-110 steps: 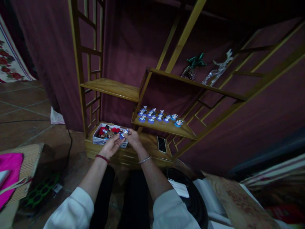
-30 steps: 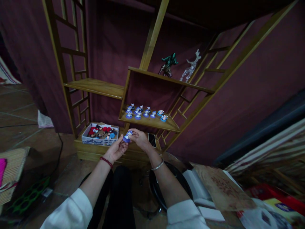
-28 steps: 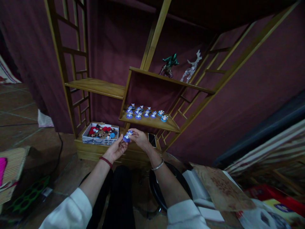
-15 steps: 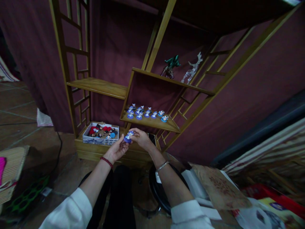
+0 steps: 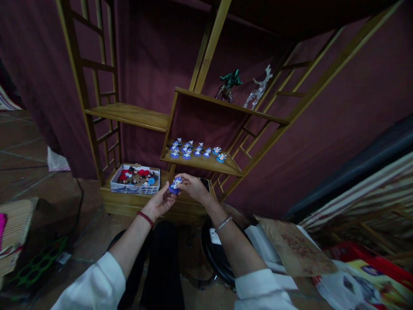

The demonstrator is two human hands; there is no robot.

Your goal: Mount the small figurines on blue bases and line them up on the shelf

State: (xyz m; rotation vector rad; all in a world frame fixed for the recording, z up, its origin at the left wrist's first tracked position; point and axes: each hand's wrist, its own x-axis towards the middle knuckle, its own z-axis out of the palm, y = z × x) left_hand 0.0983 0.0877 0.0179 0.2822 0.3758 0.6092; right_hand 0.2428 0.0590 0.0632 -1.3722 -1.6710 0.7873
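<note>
Between both hands I hold a small purple-and-white figurine (image 5: 175, 185) on a round purple base, in front of the wooden shelf unit. My left hand (image 5: 161, 201) grips the base from the left, fingers beneath it. From the right, the fingertips of my right hand (image 5: 191, 186) pinch the figurine's side. Behind and above, several similar figurines (image 5: 198, 150) stand in rows on a middle shelf (image 5: 206, 162), some with purple bases and others with blue ones. A shallow printed box (image 5: 134, 189) left of my hands holds several red, black and blue figurines lying jumbled.
On the upper shelf stand a dark green statuette (image 5: 229, 85) and a clear deer figure (image 5: 258, 88). A bare wooden shelf (image 5: 129, 115) is at left. Below my right arm is a black round stool (image 5: 214, 258) with a white object; bags (image 5: 348, 284) lie at lower right.
The view has shifted slightly, so the shelves appear a little further left and higher. Both hands keep hold of the figurine, which is turned a little.
</note>
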